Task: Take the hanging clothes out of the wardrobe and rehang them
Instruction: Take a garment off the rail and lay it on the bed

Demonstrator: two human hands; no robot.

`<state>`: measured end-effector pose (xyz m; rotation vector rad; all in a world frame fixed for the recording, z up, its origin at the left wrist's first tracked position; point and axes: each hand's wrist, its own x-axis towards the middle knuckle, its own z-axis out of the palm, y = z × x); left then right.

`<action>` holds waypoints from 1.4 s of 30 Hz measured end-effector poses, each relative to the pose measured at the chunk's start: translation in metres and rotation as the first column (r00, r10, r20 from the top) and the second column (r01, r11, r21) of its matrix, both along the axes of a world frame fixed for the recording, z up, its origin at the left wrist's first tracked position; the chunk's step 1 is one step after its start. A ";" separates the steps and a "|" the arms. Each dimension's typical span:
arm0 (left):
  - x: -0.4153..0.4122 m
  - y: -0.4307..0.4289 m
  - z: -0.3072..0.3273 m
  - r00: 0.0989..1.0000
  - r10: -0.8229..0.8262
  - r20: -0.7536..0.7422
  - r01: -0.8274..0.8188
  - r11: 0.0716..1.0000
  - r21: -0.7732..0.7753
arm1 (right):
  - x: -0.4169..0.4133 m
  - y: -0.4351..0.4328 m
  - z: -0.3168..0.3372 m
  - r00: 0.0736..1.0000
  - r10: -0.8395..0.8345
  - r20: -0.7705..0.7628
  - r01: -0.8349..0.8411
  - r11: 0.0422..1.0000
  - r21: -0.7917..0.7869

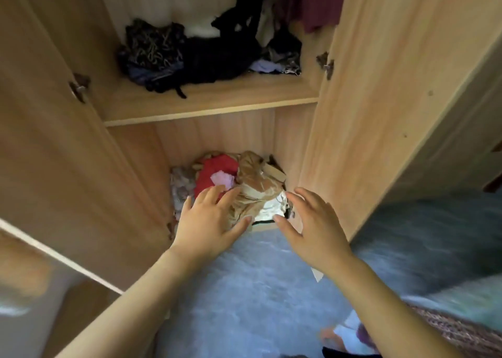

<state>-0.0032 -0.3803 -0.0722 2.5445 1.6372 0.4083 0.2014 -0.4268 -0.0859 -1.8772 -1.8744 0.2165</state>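
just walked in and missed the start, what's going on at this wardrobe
A person is leaning into an open wardrobe. Both hands are spread open over a crumpled pile of clothes in the bottom compartment: the left hand is over its red and tan part, the right hand at its right edge. Neither grips anything yet. Dark clothes lie heaped on the shelf above, under hanging garments.

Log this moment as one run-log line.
left hand: open, on tan garment | right hand: open, beside it | lower compartment pile | hanging clothes: untouched
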 end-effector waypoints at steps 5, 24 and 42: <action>-0.014 0.077 0.022 0.998 0.053 0.013 -0.054 0.998 0.041 | -0.007 0.083 0.031 0.997 0.057 0.049 -0.061 0.994 0.090; 0.069 0.438 0.260 0.984 -0.002 0.179 -0.084 0.878 0.472 | 0.066 0.462 0.293 0.974 0.164 0.158 -0.224 0.816 0.533; 0.107 0.681 0.487 0.948 -0.282 0.149 0.077 0.656 0.751 | 0.075 0.603 0.582 0.895 -0.411 0.173 -0.042 0.308 0.951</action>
